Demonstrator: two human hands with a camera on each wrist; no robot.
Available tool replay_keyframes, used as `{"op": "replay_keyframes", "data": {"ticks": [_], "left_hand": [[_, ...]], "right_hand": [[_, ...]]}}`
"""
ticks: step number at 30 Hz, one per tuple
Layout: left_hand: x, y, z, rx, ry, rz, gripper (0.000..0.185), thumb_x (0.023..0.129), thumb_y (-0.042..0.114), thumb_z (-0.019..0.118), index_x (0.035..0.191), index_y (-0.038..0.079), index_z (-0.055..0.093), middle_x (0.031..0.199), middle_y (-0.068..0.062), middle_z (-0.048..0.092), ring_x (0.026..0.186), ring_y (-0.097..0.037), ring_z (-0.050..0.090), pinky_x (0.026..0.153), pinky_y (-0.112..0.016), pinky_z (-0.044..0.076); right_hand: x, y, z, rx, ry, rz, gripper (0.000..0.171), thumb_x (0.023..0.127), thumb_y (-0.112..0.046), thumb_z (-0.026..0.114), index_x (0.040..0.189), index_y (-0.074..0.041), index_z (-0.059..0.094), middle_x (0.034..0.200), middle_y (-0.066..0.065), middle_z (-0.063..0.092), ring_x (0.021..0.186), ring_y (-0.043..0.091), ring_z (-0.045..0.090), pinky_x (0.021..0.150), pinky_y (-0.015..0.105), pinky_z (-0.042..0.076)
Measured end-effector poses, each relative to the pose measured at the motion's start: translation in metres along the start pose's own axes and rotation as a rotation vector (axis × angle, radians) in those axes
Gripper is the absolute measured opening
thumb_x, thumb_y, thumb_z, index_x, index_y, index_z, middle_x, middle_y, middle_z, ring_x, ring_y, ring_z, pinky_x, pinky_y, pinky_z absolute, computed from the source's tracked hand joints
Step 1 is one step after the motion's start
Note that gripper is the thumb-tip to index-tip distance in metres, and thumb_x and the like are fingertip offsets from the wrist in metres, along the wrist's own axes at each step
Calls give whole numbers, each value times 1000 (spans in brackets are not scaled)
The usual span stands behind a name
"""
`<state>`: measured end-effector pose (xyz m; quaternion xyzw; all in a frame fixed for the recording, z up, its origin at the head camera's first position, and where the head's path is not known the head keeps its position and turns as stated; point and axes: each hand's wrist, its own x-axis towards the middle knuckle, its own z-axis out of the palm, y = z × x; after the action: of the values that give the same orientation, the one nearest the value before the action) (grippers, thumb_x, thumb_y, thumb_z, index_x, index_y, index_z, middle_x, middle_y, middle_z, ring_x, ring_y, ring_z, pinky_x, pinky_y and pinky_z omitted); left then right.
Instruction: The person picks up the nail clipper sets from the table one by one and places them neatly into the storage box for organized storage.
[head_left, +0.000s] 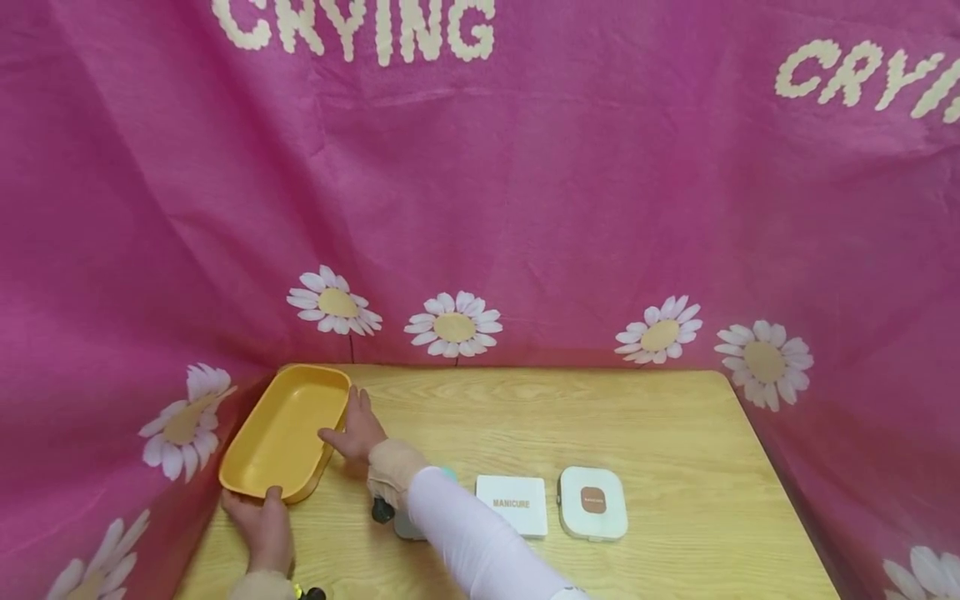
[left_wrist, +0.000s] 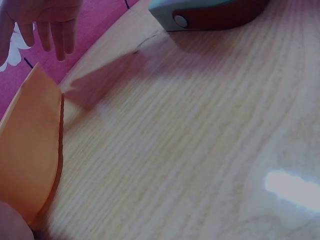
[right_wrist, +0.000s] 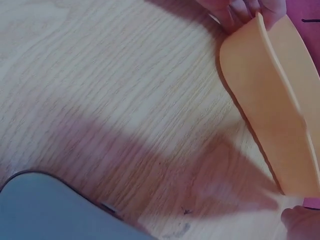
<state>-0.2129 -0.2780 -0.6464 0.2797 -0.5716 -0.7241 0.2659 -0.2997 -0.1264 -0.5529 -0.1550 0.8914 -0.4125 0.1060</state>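
At the near end of one deep yellow rectangular tray with rounded corners [head_left: 281, 437], seemingly plastic, the rim is grasped by the left hand [head_left: 262, 521] from seven o'clock, thumb over the edge. With twelve o'clock taken as the table's far edge, the tray's long axis is laid from seven to one, and its opening is turned upward. Three cases are counted in a row: one grey case with rounded corners [right_wrist: 60, 210], partly covered in the head view by the white sleeve [head_left: 480, 529]; at three o'clock from it, one flat white rectangular box [head_left: 512, 504], lettered MANICURE; and, farther along at three, one white rounded-square case [head_left: 592, 502] with a brown label. From the box, the tray is found at about ten o'clock, on the far left of the pale wood-grain table [head_left: 675, 433]. The right hand [head_left: 360, 429] is placed at the tray's three o'clock side, fingers extended and unclenched; whether the rim is touched cannot be told. Beyond, a magenta cloth [head_left: 562, 208] is hung, on which seven white daisies are counted in the head view.
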Motion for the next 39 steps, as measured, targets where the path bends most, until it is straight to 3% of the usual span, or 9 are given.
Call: {"op": "replay_keyframes", "data": {"ticks": [2,4,11,20,27,35,39], "left_hand": [[-2,-2,-1,-10,-21,7,79,94,-16,41,162,9,10,167,-14,19,153,-19,25,122,-17,25],[-4,-3,-2,-6,-38,14,78,94,-16,39,162,7,8,169,-16,17,155,-19,23,124,-18,23],[-6,-5,-7,18,-49,26,78,94,-16,33,164,4,8,170,-21,17,157,-19,20,125,-19,21],[-5,-5,-11,60,-71,34,79,96,-13,31,167,5,1,175,-19,4,160,-19,7,126,-17,9],[-7,-2,-14,274,-76,87,79,96,-8,34,167,2,-1,175,-20,5,159,-25,5,130,-29,0],[-8,0,-14,484,-105,112,71,97,-1,33,164,-2,10,164,-38,24,152,-51,24,129,-52,15],[-6,-2,-16,546,-116,124,68,98,-1,32,163,-5,13,157,-43,30,146,-57,30,125,-61,22]], "right_hand": [[31,12,30,-94,1,108,91,98,-33,68,165,3,17,170,22,23,155,28,33,123,32,36],[41,29,39,-115,16,93,91,97,-31,69,163,6,19,169,24,26,154,29,34,122,33,37],[28,43,20,12,-54,6,84,103,-32,61,162,10,19,170,28,20,159,31,22,127,30,26],[27,42,16,-44,-39,15,74,102,-17,60,158,15,24,167,31,26,156,35,30,127,31,27],[25,45,15,-50,-38,54,76,98,-12,60,160,13,24,168,28,27,156,32,30,127,31,27],[30,68,7,-32,-7,42,72,100,-14,59,159,13,28,161,27,42,150,36,41,125,40,33],[29,77,6,-53,-4,27,67,101,-9,55,159,13,28,158,27,46,147,36,46,123,41,37]]}}
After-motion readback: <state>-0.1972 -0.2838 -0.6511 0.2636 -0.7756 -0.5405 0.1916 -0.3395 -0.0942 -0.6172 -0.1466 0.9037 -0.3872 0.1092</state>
